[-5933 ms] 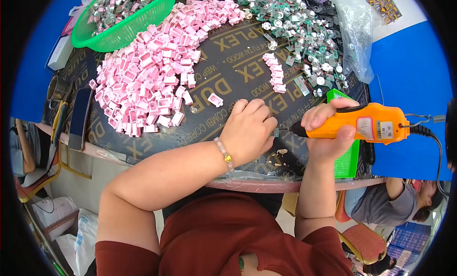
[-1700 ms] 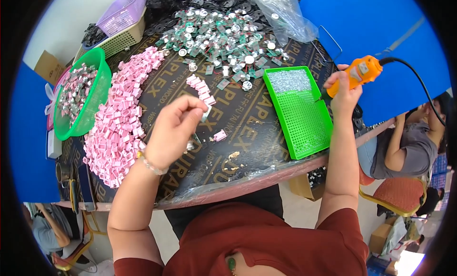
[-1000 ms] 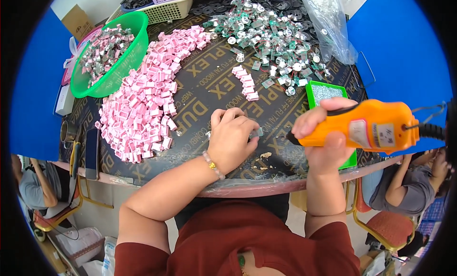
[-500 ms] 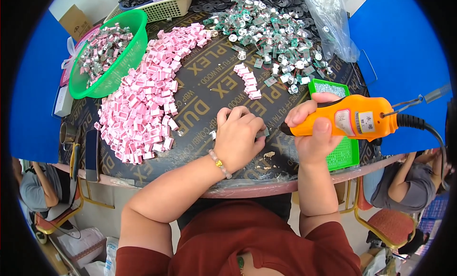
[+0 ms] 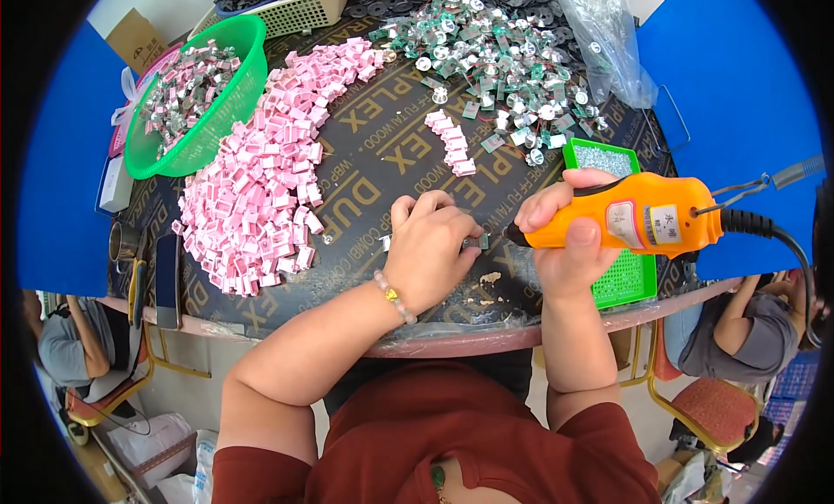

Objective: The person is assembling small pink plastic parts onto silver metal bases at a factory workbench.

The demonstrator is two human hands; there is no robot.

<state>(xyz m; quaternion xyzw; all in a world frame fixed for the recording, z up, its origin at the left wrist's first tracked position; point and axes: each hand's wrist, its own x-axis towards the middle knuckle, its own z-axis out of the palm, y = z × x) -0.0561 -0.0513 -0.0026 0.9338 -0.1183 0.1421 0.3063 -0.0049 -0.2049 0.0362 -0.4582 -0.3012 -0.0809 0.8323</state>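
Note:
My left hand (image 5: 432,254) is closed with curled fingers on a small circuit-board part (image 5: 484,242), whose green edge sticks out past the fingertips; the rest of it is hidden under the hand. Wrapped in my right hand (image 5: 569,239) is an orange electric screwdriver (image 5: 673,214). Its black nose points left at the part and stands close to it, with a small gap. Beyond my hands lies a short row of pink plastic housings (image 5: 453,148). A big heap of similar pink housings (image 5: 252,182) spreads to the left of my left hand.
Small boards with wires and clear-silver round pieces (image 5: 512,61) are heaped at the back right. A green tray (image 5: 645,278) of tiny parts sits beneath the screwdriver. A green basket (image 5: 254,78) of mixed parts stands at left. The screwdriver cable (image 5: 786,235) hangs at right.
The screwdriver and my right hand have shifted slightly left, toward the part. More of the part's green edge now shows beyond my left fingertips.

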